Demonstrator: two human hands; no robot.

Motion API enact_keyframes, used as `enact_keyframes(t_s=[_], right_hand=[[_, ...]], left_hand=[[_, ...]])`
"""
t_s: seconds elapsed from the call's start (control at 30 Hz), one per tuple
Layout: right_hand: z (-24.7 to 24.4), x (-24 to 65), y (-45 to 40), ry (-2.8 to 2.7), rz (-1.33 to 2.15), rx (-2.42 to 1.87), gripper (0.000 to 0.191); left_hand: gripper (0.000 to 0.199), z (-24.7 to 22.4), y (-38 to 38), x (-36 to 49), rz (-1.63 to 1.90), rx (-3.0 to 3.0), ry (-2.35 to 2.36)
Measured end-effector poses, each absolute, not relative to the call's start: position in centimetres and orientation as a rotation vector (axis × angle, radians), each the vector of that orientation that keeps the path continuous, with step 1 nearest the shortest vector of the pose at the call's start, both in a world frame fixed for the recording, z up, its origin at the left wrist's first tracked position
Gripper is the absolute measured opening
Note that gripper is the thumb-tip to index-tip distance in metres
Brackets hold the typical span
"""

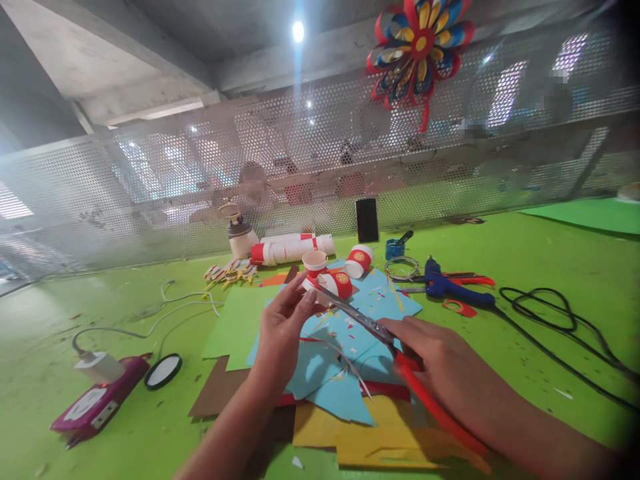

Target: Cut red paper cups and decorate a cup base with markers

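Observation:
My left hand [283, 327] is closed, pinching a red and white paper piece [309, 283] that looks cut from a paper cup. My right hand [430, 350] grips scissors [365, 320] with red handles, their blades reaching to that piece. Whether the blades are parted is hard to see. Just behind the piece a red and white paper cup [341, 285] lies on its side, and another paper cup [315, 260] stands upright. A third paper cup [359, 261] is tilted farther right. Below my hands a thin curled white strip [357, 373] hangs over light blue paper [325, 390] strewn with scraps.
On the green table lie a blue glue gun [457, 287] with a black cord, a tape roll [401, 268] and a blue jar [395, 249]. Stacked cups [295, 250] lie at the back. A purple power strip [103, 400] with a charger is at left. Yellow paper [385, 447] lies in front.

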State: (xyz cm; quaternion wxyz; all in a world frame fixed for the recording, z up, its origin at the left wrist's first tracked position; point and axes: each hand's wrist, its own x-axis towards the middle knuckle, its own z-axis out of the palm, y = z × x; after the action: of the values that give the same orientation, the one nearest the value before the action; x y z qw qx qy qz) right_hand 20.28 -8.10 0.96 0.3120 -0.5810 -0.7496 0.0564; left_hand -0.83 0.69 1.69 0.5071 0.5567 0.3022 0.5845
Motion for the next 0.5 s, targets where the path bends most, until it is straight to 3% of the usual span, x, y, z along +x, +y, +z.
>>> enact_keyframes(t_s=[0.5], right_hand=[[1.66,19.99,-8.44,-2.013,0.174,-1.561,0.025]], left_hand=[[0.047,1.93,0.41,-0.72,1.380,1.266,0.661]])
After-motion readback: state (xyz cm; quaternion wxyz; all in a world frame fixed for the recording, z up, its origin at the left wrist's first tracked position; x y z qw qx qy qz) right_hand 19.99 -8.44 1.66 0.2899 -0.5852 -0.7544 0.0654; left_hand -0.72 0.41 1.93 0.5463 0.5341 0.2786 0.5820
